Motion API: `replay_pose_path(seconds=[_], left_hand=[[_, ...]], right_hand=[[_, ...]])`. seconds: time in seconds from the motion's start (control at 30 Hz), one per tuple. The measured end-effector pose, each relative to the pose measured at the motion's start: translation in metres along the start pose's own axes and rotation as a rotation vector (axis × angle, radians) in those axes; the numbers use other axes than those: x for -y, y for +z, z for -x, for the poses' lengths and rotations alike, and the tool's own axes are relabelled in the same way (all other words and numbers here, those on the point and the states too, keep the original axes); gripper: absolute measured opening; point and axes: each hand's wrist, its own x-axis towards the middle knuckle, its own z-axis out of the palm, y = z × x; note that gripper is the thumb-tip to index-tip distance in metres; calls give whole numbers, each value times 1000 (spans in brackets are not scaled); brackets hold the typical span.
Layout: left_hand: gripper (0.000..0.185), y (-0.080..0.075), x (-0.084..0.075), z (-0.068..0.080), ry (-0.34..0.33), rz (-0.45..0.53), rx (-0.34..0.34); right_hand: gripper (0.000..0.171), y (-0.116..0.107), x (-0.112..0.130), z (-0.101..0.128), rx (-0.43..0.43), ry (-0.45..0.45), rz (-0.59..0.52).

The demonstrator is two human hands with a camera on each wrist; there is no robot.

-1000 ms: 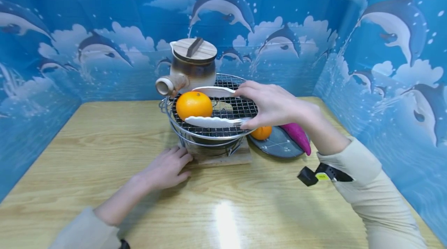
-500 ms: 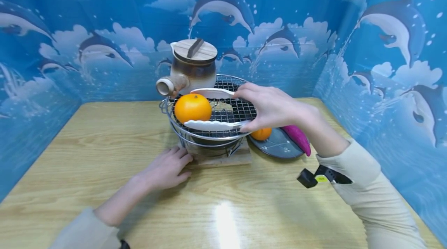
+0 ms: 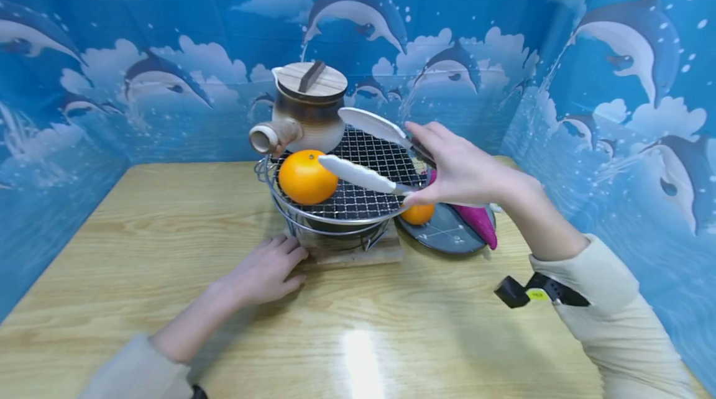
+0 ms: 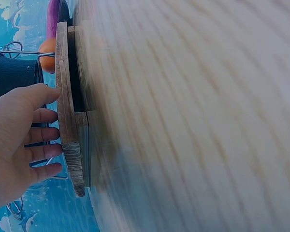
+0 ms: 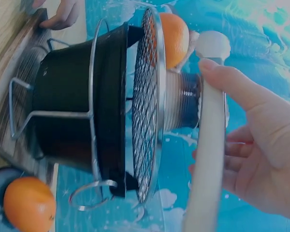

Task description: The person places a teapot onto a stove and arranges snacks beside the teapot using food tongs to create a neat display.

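Right hand: your right hand [image 3: 464, 172] grips the white tongs [image 3: 366, 150], fingers curled round the handle end; the two blades stand wide apart and hold nothing.
Tongs position: lifted above the wire grill [image 3: 363, 184], tips pointing toward 9 o'clock, the lower blade just beside the orange [image 3: 306, 176] but apart from it.
Orange: it sits on the mesh at the 9 o'clock side of the grill, in front of the clay pot [image 3: 307, 110].
Handling: the orange looks round, firm and smooth-skinned, so it may roll or slip between hard blades. Take it across its widest part, one blade at each side, and squeeze gently.
Left hand: your left hand [image 3: 263, 271] rests flat on the bench [image 3: 168, 231], straight fingers touching the wooden base [image 4: 70, 101] under the stove.
Nearby: a second orange [image 3: 418, 214] and a purple sweet potato [image 3: 478, 222] lie on a dark plate [image 3: 447, 234] at 3 o'clock of the grill.
Change: a second ago the blades flanked the orange low on the mesh; now they are raised, tilted and drawn back toward 3 o'clock. The left hand has not moved.
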Motion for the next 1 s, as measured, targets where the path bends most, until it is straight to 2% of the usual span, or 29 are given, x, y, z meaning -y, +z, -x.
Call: replay_pose_path(seconds=[0.1, 0.23, 0.4, 0.57, 0.63, 0.8, 1.0], left_hand=[[28, 1, 0, 0, -3, -6, -1], [28, 1, 1, 1, -3, -15, -1], [28, 0, 0, 1, 2, -16, -2], [27, 0, -1, 1, 7, -7, -4], [27, 1, 0, 1, 6, -6, -5], [28, 2, 0, 0, 2, -7, -12], [28, 1, 0, 1, -3, -3, -7]], right_hand=[[106, 0, -5, 7, -25, 70, -14], [95, 2, -11, 15, -71, 152, -27], [82, 2, -16, 23, -136, 204, -37], [78, -2, -21, 35, -185, 292, -13], [83, -3, -26, 41, -192, 341, 12], [89, -1, -47, 54, -151, 440, 59], [93, 5, -77, 71, -55, 516, 115]])
